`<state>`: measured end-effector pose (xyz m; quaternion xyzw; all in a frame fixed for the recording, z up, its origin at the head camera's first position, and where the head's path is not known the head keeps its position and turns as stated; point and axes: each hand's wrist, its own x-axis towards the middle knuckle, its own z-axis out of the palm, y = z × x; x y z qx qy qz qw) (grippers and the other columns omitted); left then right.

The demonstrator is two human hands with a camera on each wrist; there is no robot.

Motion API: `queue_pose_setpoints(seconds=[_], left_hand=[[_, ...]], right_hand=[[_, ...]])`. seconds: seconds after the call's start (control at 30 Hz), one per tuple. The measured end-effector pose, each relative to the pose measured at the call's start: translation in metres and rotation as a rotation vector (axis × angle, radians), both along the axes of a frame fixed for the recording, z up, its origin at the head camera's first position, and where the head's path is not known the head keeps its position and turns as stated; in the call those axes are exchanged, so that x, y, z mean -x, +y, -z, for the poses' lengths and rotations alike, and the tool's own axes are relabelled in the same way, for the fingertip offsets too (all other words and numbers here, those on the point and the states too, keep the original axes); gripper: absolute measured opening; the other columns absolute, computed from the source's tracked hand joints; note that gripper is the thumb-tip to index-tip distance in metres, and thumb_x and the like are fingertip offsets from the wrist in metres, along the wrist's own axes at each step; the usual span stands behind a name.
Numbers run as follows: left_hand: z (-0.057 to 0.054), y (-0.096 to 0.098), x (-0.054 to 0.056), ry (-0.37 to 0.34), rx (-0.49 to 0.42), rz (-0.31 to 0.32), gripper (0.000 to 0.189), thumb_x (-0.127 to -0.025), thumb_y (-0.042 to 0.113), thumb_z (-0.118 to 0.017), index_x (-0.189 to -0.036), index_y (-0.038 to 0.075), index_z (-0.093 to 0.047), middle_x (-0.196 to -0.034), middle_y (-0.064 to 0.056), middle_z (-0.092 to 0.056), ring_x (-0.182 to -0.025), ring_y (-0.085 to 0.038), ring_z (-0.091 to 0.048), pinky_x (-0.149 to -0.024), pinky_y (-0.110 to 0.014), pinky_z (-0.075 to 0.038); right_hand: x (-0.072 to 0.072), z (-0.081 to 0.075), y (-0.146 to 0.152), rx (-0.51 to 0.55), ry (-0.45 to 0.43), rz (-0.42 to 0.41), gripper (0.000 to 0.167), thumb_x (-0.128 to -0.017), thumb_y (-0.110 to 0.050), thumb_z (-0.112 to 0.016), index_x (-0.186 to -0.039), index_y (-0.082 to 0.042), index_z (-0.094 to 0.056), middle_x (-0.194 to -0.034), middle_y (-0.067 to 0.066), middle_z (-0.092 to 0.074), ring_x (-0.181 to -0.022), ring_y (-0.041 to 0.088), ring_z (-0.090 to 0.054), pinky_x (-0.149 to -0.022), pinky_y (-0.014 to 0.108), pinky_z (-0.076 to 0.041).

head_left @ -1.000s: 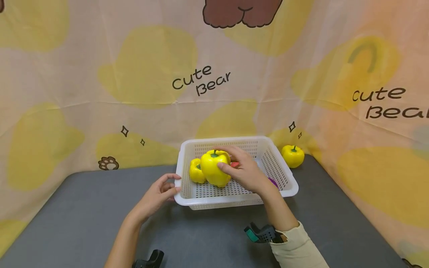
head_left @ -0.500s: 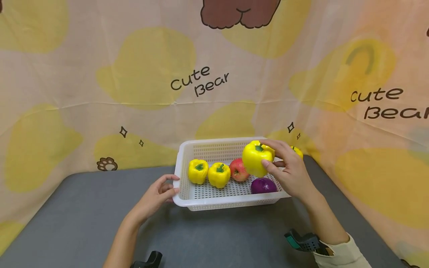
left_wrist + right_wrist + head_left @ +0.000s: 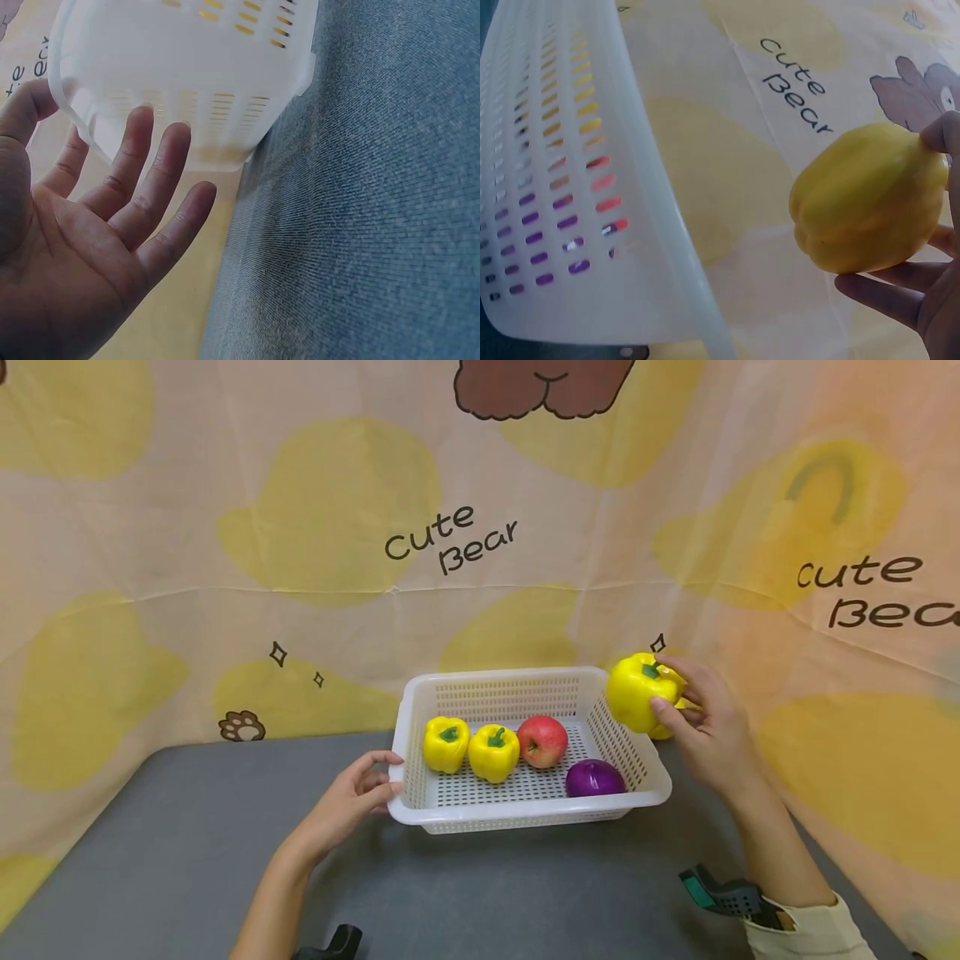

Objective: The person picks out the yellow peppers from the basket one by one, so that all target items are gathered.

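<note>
My right hand (image 3: 708, 718) holds a yellow bell pepper (image 3: 641, 693) with a green stem, just past the right rim of the white plastic basket (image 3: 525, 814). In the right wrist view that pepper (image 3: 870, 199) sits between thumb and fingers, away from the basket's side. Behind it, another yellow pepper (image 3: 662, 732) is mostly hidden. My left hand (image 3: 348, 797) holds the basket's left rim with thumb and forefinger; in the left wrist view its other fingers (image 3: 169, 157) spread loosely beside the perforated wall.
Inside the basket lie two yellow bell peppers (image 3: 446, 745) (image 3: 493, 753), a red apple (image 3: 543, 742) and a shiny purple onion (image 3: 595, 778). The basket is on a dark grey table (image 3: 480, 893). A printed cloth (image 3: 337, 635) hangs behind and at the right.
My right hand has carried the pepper rightward from over the basket's left half to beyond its right rim. The apple and onion are now uncovered. My left hand stays at the rim.
</note>
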<state>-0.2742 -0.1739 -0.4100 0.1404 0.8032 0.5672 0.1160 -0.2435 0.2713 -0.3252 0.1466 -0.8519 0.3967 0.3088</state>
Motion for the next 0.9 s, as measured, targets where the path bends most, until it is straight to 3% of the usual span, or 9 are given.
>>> queue_pose_setpoints(seconds=[0.1,0.17,0.23,0.5,0.77,0.9], left_hand=[[0.0,0.0,0.001,0.003,0.003,0.001,0.048,-0.099,0.026,-0.064,-0.138,0.006,-0.044,-0.121,-0.021,-0.068,-0.1,-0.022,-0.067,-0.092,-0.039,-0.057],[0.0,0.0,0.001,0.002,0.002,0.003,0.048,-0.099,0.026,-0.064,-0.138,0.006,-0.044,-0.12,-0.021,-0.068,-0.1,-0.022,-0.067,-0.092,-0.038,-0.057],[0.0,0.0,0.002,0.0,0.001,0.003,0.048,-0.099,0.025,-0.064,-0.138,0.006,-0.044,-0.12,-0.021,-0.068,-0.1,-0.022,-0.067,-0.091,-0.038,-0.057],[-0.001,0.0,0.001,-0.003,0.009,0.003,0.048,-0.1,0.026,-0.063,-0.138,0.006,-0.044,-0.122,-0.022,-0.067,-0.101,-0.022,-0.067,-0.094,-0.042,-0.057],[-0.002,-0.001,0.0,-0.002,0.003,0.006,0.048,-0.1,0.026,-0.063,-0.139,0.005,-0.043,-0.124,-0.023,-0.067,-0.101,-0.021,-0.067,-0.092,-0.038,-0.057],[-0.001,-0.001,0.0,-0.005,0.004,0.007,0.048,-0.1,0.025,-0.063,-0.139,0.005,-0.043,-0.124,-0.024,-0.067,-0.101,-0.021,-0.067,-0.09,-0.033,-0.057]], right_hand=[[0.002,0.002,0.005,0.0,0.023,0.054,0.049,-0.095,-0.009,-0.064,-0.143,-0.013,-0.055,-0.133,0.02,-0.056,-0.11,0.015,-0.066,-0.078,0.001,-0.045],[0.004,0.003,0.008,-0.013,0.049,0.09,0.049,-0.094,-0.009,-0.066,-0.142,-0.013,-0.057,-0.135,0.02,-0.056,-0.109,-0.007,-0.057,-0.079,0.0,-0.043],[0.005,0.005,0.011,-0.029,0.072,0.119,0.049,-0.092,-0.009,-0.067,-0.141,-0.013,-0.058,-0.136,0.02,-0.056,-0.107,-0.021,-0.044,-0.079,-0.001,-0.041],[0.01,0.008,0.024,-0.019,0.085,0.221,0.047,-0.093,-0.014,-0.066,-0.139,-0.01,-0.058,-0.133,0.023,-0.056,-0.102,-0.012,-0.043,-0.075,-0.005,-0.038],[0.013,0.012,0.045,-0.011,0.066,0.312,0.047,-0.094,-0.018,-0.065,-0.139,-0.007,-0.056,-0.133,0.024,-0.056,-0.1,-0.012,-0.04,-0.072,-0.006,-0.034],[0.016,0.015,0.049,-0.029,0.043,0.332,0.047,-0.095,-0.018,-0.065,-0.14,-0.007,-0.056,-0.135,0.024,-0.055,-0.104,0.005,-0.046,-0.072,-0.007,-0.032]])
